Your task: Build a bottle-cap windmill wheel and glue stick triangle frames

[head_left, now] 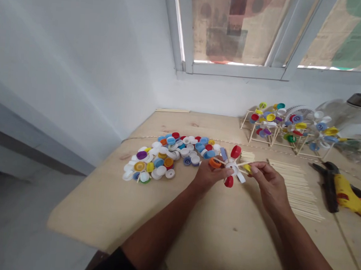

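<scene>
A bottle-cap wheel [234, 167] made of caps on sticks around a white hub is held above the table between my hands. My left hand [208, 175] is closed on its left side, thumb at the hub, beside an orange cap [214, 163]. Red caps stick out above and below the hub. With its fingertips pinched, my right hand [269, 183] grips a yellow cap [247, 168] at the wheel's right side. To the left lies a pile of loose bottle caps [159, 162] in many colours.
Rows of thin wooden sticks [301, 191] lie right of my right hand. A yellow and black glue gun [345, 192] rests farther right. Finished-looking cap wheels on stick frames [268, 124] stand at the back right, near a clear jar [337, 112]. A string [146, 138] crosses the table [102, 211].
</scene>
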`<state>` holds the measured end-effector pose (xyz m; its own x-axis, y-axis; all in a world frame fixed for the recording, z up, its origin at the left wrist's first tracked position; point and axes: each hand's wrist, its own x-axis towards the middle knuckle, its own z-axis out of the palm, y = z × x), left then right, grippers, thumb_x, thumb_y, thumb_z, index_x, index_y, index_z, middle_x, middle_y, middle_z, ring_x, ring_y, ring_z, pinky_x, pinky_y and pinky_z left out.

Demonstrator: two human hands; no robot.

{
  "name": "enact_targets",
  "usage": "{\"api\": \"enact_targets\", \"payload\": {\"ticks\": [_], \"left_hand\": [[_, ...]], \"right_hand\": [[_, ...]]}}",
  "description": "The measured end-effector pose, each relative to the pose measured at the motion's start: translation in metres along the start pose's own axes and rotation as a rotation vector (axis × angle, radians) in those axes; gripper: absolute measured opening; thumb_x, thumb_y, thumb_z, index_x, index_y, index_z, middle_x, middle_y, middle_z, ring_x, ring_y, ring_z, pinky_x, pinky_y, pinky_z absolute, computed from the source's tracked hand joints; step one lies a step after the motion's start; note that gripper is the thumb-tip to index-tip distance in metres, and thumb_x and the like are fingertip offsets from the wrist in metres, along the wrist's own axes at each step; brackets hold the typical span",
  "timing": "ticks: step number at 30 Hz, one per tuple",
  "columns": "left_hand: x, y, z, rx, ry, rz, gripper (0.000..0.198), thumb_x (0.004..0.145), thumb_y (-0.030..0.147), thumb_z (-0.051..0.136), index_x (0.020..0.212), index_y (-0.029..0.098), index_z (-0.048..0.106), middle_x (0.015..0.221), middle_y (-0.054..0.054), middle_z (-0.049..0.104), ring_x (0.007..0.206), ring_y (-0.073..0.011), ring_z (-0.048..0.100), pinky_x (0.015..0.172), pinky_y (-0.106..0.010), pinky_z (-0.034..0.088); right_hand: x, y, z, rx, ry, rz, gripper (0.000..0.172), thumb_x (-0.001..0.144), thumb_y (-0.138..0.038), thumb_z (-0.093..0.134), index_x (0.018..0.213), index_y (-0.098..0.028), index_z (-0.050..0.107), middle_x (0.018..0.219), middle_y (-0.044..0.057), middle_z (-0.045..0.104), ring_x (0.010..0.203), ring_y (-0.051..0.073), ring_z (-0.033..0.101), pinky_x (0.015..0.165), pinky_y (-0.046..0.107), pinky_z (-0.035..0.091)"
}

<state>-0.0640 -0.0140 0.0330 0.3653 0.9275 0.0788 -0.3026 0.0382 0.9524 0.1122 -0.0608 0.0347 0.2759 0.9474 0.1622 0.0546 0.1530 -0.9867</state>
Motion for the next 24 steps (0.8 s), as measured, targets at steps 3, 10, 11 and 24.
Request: {"api": "enact_targets", "payload": {"ticks": [3, 10, 11, 24], "left_hand": [[0.0008, -0.0009, 0.0008, -0.011, 0.002, 0.000, 0.029, 0.056, 0.034, 0.080, 0.068, 0.014, 0.063, 0.062, 0.000, 0.057, 0.059, -0.0119, 0.052, 0.059, -0.026, 0.041], [-0.0010, 0.0052, 0.0050, -0.024, -0.007, -0.005, 0.029, 0.055, 0.036, 0.080, 0.069, 0.015, 0.064, 0.062, 0.000, 0.060, 0.060, -0.0125, 0.054, 0.059, -0.026, 0.043], [-0.0012, 0.0058, 0.0051, -0.019, -0.004, 0.000, 0.030, 0.055, 0.036, 0.080, 0.069, 0.015, 0.064, 0.062, -0.001, 0.060, 0.060, -0.0127, 0.054, 0.059, -0.026, 0.043], [0.0003, 0.0038, 0.0041, -0.067, 0.018, -0.029, 0.030, 0.053, 0.034, 0.082, 0.068, 0.014, 0.065, 0.063, 0.000, 0.060, 0.061, -0.0113, 0.055, 0.063, -0.026, 0.044]], "right_hand": [[-0.0004, 0.0002, -0.0007, -0.025, -0.017, -0.011, 0.020, 0.074, -0.040, 0.068, 0.077, -0.020, 0.065, 0.078, 0.001, 0.062, 0.074, 0.013, 0.054, 0.072, 0.026, 0.043], [-0.0018, -0.0058, 0.0016, -0.105, -0.035, -0.059, 0.022, 0.074, -0.041, 0.066, 0.071, -0.020, 0.063, 0.076, 0.002, 0.063, 0.074, 0.016, 0.055, 0.068, 0.027, 0.044], [-0.0018, -0.0060, 0.0018, -0.110, -0.038, -0.064, 0.022, 0.074, -0.042, 0.066, 0.071, -0.020, 0.063, 0.077, 0.003, 0.063, 0.074, 0.017, 0.056, 0.068, 0.028, 0.045], [-0.0021, -0.0067, 0.0018, -0.154, -0.076, -0.051, 0.023, 0.074, -0.043, 0.066, 0.073, -0.020, 0.066, 0.082, 0.003, 0.065, 0.077, 0.017, 0.057, 0.069, 0.028, 0.045]]}}
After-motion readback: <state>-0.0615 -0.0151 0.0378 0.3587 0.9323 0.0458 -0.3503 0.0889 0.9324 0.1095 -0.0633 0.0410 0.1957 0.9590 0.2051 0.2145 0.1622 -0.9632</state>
